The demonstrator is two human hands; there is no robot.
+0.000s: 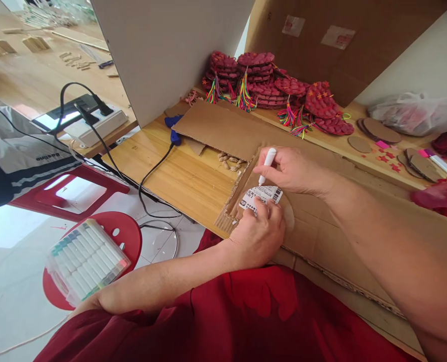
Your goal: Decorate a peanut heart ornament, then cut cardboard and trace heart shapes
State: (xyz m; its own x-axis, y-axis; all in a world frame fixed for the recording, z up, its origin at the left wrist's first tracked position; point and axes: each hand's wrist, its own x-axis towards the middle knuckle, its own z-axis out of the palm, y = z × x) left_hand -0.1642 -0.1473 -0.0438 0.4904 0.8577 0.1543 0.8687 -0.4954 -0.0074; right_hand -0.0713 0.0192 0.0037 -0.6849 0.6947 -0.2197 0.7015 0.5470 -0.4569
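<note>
My right hand [283, 168] is closed around a white marker [269, 163], its tip pointing down at the upper edge of a cardboard oval [254, 195]. Printed paper with black lettering and a barcode covers part of that oval. Spread fingers of my left hand [263, 226] press on the oval from the near side, without grasping it. Under the oval is a larger brown cardboard sheet [321, 216]; a pale rounded edge shows to the right of my left hand.
Red petal-covered pads with coloured tassels [257, 83] are stacked behind. Cardboard ovals [381, 129] and red stars lie at right. A blue-handled tool [174, 128] trails a black cord at left. A marker case [87, 261] rests on a red stool [132, 241].
</note>
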